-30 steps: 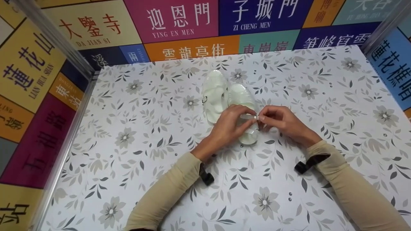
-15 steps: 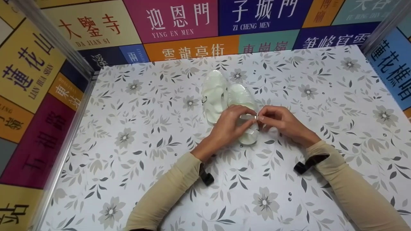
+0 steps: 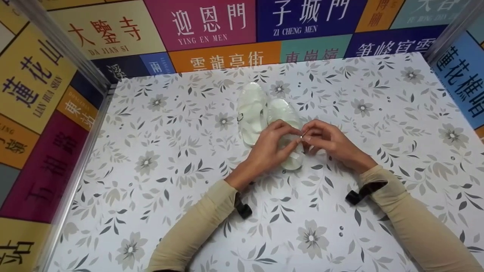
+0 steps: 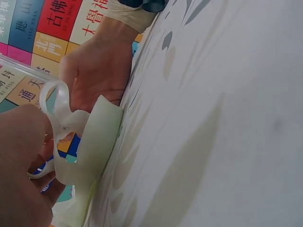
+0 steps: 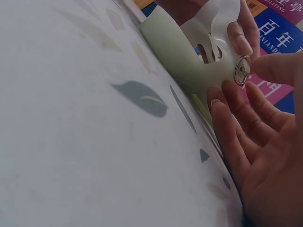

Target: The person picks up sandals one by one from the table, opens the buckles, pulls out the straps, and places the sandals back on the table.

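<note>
Two pale mint-white sandals lie side by side on the table. The left sandal (image 3: pixel 252 113) stands untouched with its toe to the back. Both hands are at the right sandal (image 3: pixel 284 110), whose heel points toward me. My left hand (image 3: pixel 270 141) pinches its loose strap (image 4: pixel 61 111) above the shoe. At the outer side, my right hand (image 3: pixel 325 138) has its thumb on the small metal buckle (image 5: pixel 242 71), with fingertips against the sandal's side below it. In the head view the fingertips of both hands meet and hide most of the strap.
A white tablecloth (image 3: pixel 189 226) with grey flowers and leaves covers the table. Colourful panels with lettering (image 3: pixel 211 22) rise along the back and sides. A black wrist-camera mount (image 3: pixel 244 209) hangs at the left sleeve, another mount (image 3: pixel 355 197) at the right.
The fingertips have lifted slightly and drawn closer together at the buckle. The strap end seen between the left thumb and finger is now hidden. The sandals have stayed in place.
</note>
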The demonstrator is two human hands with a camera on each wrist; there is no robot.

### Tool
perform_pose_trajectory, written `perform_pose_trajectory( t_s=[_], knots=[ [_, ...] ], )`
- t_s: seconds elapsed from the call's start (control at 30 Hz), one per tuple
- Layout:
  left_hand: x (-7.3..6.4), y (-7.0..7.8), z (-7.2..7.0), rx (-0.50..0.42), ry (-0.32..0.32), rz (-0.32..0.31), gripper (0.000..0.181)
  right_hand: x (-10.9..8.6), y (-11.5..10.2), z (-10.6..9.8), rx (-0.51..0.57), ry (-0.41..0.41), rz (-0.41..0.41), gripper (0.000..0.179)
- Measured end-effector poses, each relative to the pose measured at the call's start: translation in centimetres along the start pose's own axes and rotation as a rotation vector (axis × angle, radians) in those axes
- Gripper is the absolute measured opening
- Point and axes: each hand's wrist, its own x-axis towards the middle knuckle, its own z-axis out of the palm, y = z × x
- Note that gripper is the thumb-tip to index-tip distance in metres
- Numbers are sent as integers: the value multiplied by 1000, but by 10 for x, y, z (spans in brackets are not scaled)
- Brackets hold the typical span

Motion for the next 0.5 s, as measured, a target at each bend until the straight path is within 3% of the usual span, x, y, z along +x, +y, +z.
perform_pose_trajectory(
  t_s=[0.13,0.5],
  knots=[
    [-1,0,0,4,1,-9,20,0,0,0,-9,-6,1,34],
    [-2,3,0,-23,-4,-35,25,1,2,0,9,3,20,24]
  ],
)
